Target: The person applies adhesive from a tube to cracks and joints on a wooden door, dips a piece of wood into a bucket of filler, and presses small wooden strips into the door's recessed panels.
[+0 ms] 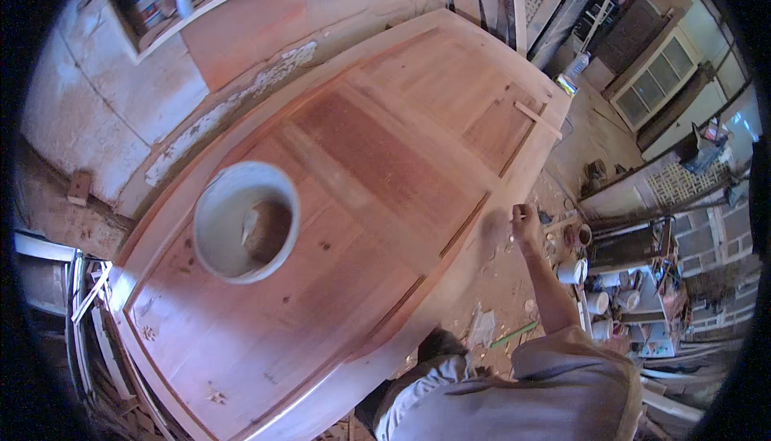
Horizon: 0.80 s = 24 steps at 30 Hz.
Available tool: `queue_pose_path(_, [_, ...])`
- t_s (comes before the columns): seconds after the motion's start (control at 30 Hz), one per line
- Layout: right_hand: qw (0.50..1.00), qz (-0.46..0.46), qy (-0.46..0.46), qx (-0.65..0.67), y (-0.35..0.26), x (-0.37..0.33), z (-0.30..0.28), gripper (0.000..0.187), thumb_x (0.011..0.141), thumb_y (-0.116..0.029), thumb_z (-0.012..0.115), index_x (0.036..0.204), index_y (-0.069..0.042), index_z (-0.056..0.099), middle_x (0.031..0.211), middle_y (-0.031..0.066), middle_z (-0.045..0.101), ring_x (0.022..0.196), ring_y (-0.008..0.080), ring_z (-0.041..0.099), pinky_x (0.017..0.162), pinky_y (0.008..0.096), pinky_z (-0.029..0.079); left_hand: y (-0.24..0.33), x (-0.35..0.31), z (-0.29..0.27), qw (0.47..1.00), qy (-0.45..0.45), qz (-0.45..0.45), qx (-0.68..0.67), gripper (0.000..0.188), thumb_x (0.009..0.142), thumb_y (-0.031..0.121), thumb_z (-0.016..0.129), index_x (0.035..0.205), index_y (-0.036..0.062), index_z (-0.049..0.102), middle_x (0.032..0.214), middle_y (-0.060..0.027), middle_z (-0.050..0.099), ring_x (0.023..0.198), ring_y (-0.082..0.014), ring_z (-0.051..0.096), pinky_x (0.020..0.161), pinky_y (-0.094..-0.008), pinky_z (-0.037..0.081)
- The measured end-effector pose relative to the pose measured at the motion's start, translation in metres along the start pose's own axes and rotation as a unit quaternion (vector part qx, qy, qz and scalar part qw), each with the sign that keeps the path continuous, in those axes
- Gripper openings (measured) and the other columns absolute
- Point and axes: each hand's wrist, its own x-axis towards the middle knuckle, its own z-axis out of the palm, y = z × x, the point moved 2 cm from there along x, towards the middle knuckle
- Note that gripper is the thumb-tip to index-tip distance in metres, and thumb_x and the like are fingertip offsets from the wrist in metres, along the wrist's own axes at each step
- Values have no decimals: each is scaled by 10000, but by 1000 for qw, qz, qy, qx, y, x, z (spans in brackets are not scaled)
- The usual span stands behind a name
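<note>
Here, right hand point(526, 226) curled beside wooden panel point(385, 172), cannot tell whether grip holds anything; white bucket point(217, 220) on panel

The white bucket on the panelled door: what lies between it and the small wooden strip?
Between the bucket and strip, the head view shows just the panelled door, including its dark reddish panel; no loose object.

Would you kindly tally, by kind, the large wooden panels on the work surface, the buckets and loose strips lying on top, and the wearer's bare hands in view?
Large wooden panel: 1
White bucket: 1
Loose wooden strip: 1
Right hand: 1
Total: 4
</note>
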Motion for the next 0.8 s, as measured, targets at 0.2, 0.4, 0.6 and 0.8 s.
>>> queue_pose_path(0.2, [992,19,20,-125,78,210,-10,275,898,-232,579,1061,-27,664,945,237,683,855,359,684,763,437,524,110,-110,62,936,60,215,271,196,934,69,554,1068,-47,636,940,-162,652,858,-295,627,778,-383,515])
queue_pose_path(0.4, [980,-186,-4,-76,168,401,16,268,905,-222,578,1119,-64,606,973,135,585,800,262,513,676,381,430,132,-167,114,876,55,258,404,228,993,100,495,1100,-59,617,1082,-205,625,1017,-345,599,899,-414,488])
queue_pose_path(0.6, [940,-195,-219,-172,148,414,38,308,952,-232,430,1099,-167,693,908,42,679,703,210,597,598,373,489,202,-130,70,965,128,-78,-216,266,977,191,511,1088,-28,614,1025,-137,594,1017,-284,604,855,-315,497])
queue_pose_path(0.8, [921,-190,-161,-300,74,392,-13,380,942,-165,374,1161,-203,681,1021,64,706,835,246,659,703,401,529,277,-150,126,974,82,65,200,180,928,128,577,928,-44,629,1049,-192,610,976,-352,609,831,-393,502])
